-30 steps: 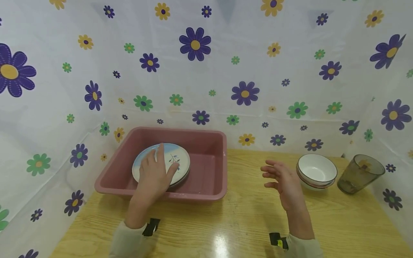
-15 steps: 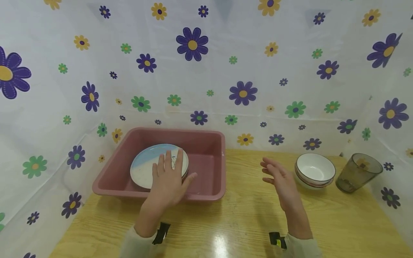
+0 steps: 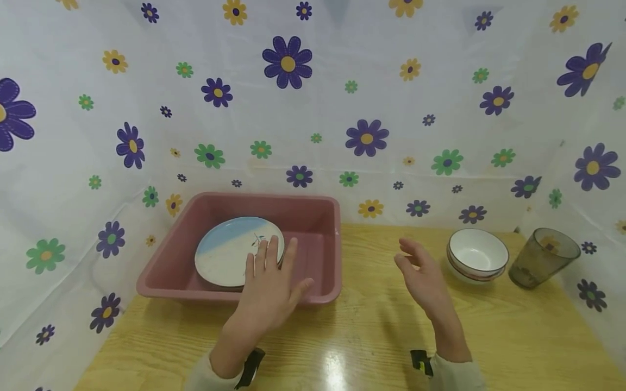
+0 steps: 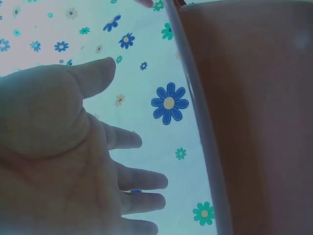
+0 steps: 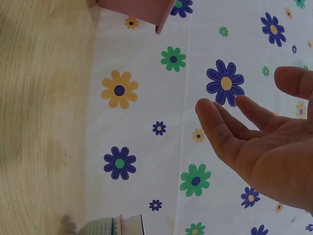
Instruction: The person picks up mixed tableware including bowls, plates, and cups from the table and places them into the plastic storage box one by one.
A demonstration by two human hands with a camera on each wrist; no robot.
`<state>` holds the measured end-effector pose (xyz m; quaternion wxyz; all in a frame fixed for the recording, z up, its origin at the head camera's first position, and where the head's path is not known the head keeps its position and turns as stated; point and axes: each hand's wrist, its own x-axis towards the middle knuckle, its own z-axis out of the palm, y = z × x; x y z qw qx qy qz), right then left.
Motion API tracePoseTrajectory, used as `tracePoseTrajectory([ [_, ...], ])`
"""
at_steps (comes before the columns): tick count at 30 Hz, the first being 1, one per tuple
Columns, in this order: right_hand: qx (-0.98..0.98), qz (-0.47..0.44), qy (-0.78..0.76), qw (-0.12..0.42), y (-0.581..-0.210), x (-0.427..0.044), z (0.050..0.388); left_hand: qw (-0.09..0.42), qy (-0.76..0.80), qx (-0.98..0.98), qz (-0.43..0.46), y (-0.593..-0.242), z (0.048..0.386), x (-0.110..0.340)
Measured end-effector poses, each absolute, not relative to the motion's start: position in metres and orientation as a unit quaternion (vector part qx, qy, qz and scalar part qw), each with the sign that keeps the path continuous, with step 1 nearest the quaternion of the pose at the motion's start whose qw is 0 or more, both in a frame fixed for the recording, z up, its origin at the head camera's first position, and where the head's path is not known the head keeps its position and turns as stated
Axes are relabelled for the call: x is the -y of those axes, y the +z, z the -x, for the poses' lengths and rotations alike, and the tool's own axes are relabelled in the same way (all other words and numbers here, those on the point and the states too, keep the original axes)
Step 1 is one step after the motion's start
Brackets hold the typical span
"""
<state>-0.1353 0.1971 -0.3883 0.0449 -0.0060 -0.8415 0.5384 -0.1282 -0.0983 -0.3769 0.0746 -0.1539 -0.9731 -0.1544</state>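
Observation:
My left hand hovers over the front rim of a pink plastic basin, its fingers spread and nothing in them. Inside the basin lies a small stack of plates; the top one is white with a blue band and a sprig design, partly hidden by my fingers. My right hand is held above the table, fingers loosely bent, holding nothing. Just right of it stands a stack of white bowls. In the left wrist view the palm faces the basin's wall.
A smoky, see-through drinking glass stands right of the bowls. Everything rests on a light wooden table. White sheeting printed with flowers closes off the back and both sides.
My left hand has moved right and toward me, from over the plates to the basin's front rim. My right hand has turned slightly and stays near the bowls. The dishes have not moved.

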Motion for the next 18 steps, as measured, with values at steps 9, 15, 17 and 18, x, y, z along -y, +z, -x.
tracePoseTrajectory([
  [9, 0.865, -0.005, 0.499, 0.043, -0.3918, -0.1932, 0.1358, 0.073, -0.152, 0.971, 0.169, -0.3762, 0.1257, 0.0995],
  [15, 0.868, -0.002, 0.495, 0.044, -0.3914, -0.1927, 0.1353, 0.081, -0.164, 0.966, 0.184, -0.374, 0.1251, 0.1001],
  [17, 0.867, 0.001, 0.496, 0.045, -0.391, -0.1941, 0.1352, 0.083, -0.166, 0.964, 0.188, -0.3736, 0.1247, 0.1002],
  [18, 0.867, 0.003, 0.497, 0.048, -0.3908, -0.1952, 0.1352, 0.082, -0.167, 0.964, 0.19, -0.3736, 0.1246, 0.1002],
])
